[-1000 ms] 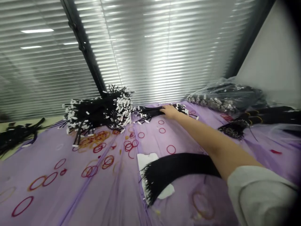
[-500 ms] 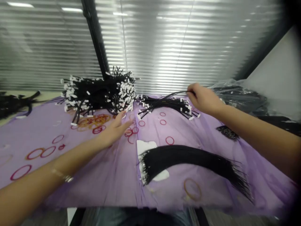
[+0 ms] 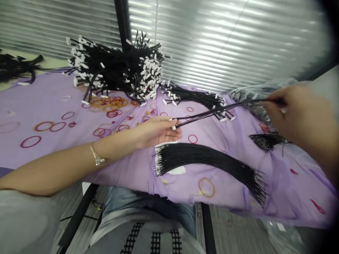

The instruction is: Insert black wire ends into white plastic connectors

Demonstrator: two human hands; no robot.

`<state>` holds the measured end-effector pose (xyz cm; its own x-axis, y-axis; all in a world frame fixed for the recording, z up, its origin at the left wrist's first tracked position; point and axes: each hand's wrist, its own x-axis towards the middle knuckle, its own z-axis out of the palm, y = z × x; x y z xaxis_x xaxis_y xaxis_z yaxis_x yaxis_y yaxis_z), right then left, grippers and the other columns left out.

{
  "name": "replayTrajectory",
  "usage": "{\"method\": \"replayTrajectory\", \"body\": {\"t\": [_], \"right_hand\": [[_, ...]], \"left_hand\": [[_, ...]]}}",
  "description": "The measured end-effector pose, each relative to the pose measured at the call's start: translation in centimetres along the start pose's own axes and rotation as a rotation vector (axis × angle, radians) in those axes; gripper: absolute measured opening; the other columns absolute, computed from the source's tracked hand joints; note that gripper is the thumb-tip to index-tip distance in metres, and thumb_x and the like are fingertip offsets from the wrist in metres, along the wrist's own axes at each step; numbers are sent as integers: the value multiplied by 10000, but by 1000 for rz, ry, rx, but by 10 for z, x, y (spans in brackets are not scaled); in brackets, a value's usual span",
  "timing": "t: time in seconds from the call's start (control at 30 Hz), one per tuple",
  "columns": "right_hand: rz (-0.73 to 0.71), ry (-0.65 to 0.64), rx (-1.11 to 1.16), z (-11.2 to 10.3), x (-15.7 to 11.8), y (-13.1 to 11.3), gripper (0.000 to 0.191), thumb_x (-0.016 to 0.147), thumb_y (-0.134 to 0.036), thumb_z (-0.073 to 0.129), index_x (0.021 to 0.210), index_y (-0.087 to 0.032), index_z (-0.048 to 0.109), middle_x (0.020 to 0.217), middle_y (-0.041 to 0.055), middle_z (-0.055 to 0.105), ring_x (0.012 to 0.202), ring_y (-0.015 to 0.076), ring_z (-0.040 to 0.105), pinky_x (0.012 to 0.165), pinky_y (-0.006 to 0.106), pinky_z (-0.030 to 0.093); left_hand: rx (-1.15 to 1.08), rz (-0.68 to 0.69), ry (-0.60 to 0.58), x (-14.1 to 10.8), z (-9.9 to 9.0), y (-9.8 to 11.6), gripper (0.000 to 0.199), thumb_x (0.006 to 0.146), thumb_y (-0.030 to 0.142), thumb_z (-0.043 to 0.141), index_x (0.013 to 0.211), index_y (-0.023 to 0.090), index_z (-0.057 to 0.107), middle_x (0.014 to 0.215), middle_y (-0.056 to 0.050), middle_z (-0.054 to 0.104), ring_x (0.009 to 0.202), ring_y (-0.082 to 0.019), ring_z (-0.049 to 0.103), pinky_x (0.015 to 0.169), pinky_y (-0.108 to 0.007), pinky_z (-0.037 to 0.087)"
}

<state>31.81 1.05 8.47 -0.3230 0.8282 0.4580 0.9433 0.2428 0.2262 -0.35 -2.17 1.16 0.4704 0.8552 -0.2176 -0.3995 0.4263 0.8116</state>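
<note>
A few thin black cables (image 3: pixel 212 112) with white connectors stretch between my two hands. My right hand (image 3: pixel 296 113), blurred at the right, is closed on their far end. My left hand (image 3: pixel 159 132) has its palm turned up, with the white connector ends between its thumb and curled fingers. Below the held cables lies a curved bundle of loose black wires (image 3: pixel 206 153), bare metal tips at its left end, partly over a white sheet (image 3: pixel 177 170). Behind them rests a small bunch of black cables with white connectors (image 3: pixel 196 94).
A large heap of connector cables (image 3: pixel 113 70) stands at the back left against the window blinds (image 3: pixel 206 42). Red and orange rubber bands (image 3: pixel 113 103) are scattered over the purple cloth (image 3: pixel 127 169). Clear plastic bags (image 3: pixel 249 95) and a dark wire bunch (image 3: pixel 265 140) lie at the right.
My right hand has drawn the cables rightward and nearer, away from the small bunch. My left hand has moved right to their connector ends. The view has tilted down.
</note>
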Motion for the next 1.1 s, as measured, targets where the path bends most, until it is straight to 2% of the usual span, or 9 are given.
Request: {"method": "replayTrajectory", "body": {"t": [0.1,0.17,0.23,0.3,0.37,0.5,0.7,0.87,1.1], "right_hand": [[-102,115,99,3,-15,-42,199,857,-371,507,841,-211,623,1156,175,577,1064,327,550,842,493,436],[-213,5,416,3,-30,-85,107,852,-288,538,888,-227,618,1008,107,619,915,233,607,812,402,489],[-326,-161,583,8,-40,-128,112,871,-225,511,907,-229,617,932,64,636,814,184,617,740,340,505],[-398,-306,580,20,-42,-158,127,868,-195,515,857,-196,641,883,70,629,788,190,606,725,335,494],[-449,-351,535,36,-40,-173,150,872,-179,511,831,-159,655,856,82,618,797,206,591,736,348,480],[-545,-344,669,58,-37,-171,135,868,-182,536,875,-137,663,869,76,617,841,195,569,768,326,464],[-564,-313,814,63,-39,-163,128,858,-181,553,826,-121,661,817,73,609,803,179,553,733,306,445],[-481,-393,938,67,-37,-163,60,806,-175,627,834,-136,664,807,47,599,777,152,545,714,275,425],[-401,-407,903,59,-37,-170,58,844,-125,529,794,-144,552,830,46,573,802,152,509,733,278,398]], "left_hand": [[81,19,158,4,-13,-13,112,883,92,526,796,69,594,734,-60,672,586,-64,643,592,-142,504],[145,9,183,7,-18,-19,133,887,82,515,781,56,590,723,-66,668,557,-61,632,591,-149,508],[195,10,175,10,-20,-23,133,900,81,489,813,56,586,698,-58,659,553,-72,634,610,-177,519],[228,35,179,13,-21,-24,136,912,74,458,852,62,579,698,-50,654,567,-79,637,625,-195,520],[249,54,194,14,-22,-24,152,917,55,428,869,63,572,706,-46,648,577,-78,633,630,-202,515],[268,48,201,14,-23,-24,165,914,31,409,869,55,566,700,-45,642,570,-73,623,638,-207,505],[249,25,195,18,-25,-25,148,919,61,432,928,56,580,704,-55,662,581,-74,630,661,-209,510],[223,33,189,21,-29,-26,129,914,77,456,926,65,584,725,-52,670,593,-79,643,676,-222,523],[256,35,198,19,-27,-25,116,889,48,480,905,81,591,668,-24,657,585,-85,651,637,-199,527]]}}
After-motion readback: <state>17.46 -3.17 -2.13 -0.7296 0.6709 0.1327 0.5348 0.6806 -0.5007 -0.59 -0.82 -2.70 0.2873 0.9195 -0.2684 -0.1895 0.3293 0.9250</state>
